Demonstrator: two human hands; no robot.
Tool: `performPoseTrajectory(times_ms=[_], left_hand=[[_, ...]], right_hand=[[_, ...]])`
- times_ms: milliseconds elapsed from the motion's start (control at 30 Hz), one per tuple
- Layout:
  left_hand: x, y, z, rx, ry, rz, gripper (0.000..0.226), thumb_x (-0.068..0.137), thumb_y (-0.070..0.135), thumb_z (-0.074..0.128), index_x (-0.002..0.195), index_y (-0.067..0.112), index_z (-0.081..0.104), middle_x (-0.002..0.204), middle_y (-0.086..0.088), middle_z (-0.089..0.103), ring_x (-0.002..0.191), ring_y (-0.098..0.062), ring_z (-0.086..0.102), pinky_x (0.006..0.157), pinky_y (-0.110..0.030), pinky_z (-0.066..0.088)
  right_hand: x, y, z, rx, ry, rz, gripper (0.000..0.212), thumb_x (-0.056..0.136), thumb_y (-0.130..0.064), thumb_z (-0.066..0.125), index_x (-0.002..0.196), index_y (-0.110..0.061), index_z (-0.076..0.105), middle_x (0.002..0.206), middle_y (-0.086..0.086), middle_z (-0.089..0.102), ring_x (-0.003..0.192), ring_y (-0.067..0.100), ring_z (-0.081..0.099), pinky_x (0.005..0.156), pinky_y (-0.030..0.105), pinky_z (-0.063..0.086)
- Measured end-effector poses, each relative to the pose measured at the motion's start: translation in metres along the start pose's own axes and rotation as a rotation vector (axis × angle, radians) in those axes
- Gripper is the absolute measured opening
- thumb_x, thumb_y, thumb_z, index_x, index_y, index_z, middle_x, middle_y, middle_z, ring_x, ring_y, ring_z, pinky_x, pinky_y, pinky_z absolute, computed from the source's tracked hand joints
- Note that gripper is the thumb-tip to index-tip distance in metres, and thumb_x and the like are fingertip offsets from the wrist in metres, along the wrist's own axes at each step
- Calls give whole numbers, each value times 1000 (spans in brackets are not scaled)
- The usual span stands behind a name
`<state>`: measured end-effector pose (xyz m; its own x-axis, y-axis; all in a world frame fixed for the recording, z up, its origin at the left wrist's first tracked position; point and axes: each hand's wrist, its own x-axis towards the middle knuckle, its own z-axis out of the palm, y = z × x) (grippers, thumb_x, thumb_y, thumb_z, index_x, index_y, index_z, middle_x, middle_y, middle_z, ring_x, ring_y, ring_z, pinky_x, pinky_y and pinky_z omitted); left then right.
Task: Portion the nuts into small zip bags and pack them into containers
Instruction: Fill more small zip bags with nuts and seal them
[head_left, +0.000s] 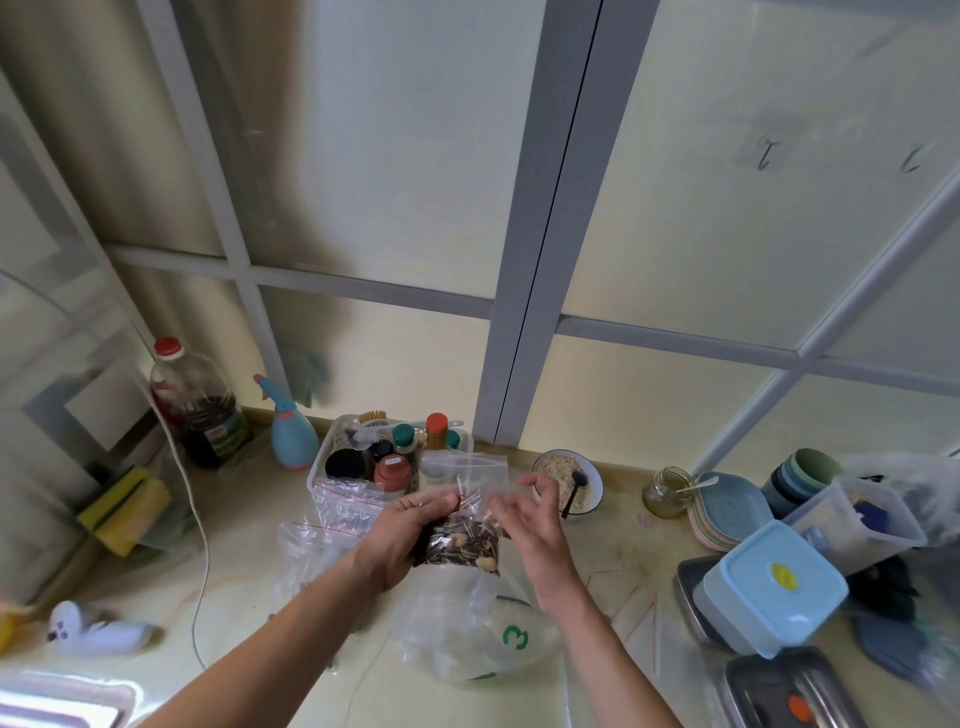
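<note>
My left hand (402, 535) grips a small clear zip bag (464, 540) partly filled with dark striped seeds and pale nuts, held up above the counter. My right hand (535, 525) hovers just right of the bag's upper part, fingers loosely spread, blurred by motion; whether it touches the plastic is unclear. Below the hands lies a large crumpled plastic bag (467, 634) with a green mark. More empty zip bags (337, 506) with red seal lines lie to the left. A light blue lidded container (774, 587) stands at the right.
A white basket (319, 462) of bottles and jars stands behind the hands. A bowl (592, 478) of grain with a black spoon, a glass jar (667, 491), stacked plates (727, 512), cups and a clear tub (857, 525) sit to the right. Metal tins (779, 686) lie lower right. Oil bottle, spray bottle and sponges stand left.
</note>
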<state>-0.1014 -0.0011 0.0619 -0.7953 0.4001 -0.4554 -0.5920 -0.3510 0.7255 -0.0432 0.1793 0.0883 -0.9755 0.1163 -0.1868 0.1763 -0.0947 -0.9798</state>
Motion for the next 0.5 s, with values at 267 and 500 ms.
performPoseTrajectory(times_ms=[267,500], left_hand=[[0,6,-6,123,-88,-71,33,94,8,62,123,-6,66,121,-34,65,97,-38,68,79,-40,60],[-5,3,1,206,-164,-81,33,84,-1,65,113,-18,65,108,-33,68,91,-35,71,77,-37,59]], right_hand=[[-7,-9,-1,-95,-332,90,32,102,-34,54,127,-26,72,137,-18,63,129,3,57,106,24,45],[-4,-4,7,-152,-339,83,30,102,-16,58,127,-22,72,133,-10,68,127,5,59,99,16,46]])
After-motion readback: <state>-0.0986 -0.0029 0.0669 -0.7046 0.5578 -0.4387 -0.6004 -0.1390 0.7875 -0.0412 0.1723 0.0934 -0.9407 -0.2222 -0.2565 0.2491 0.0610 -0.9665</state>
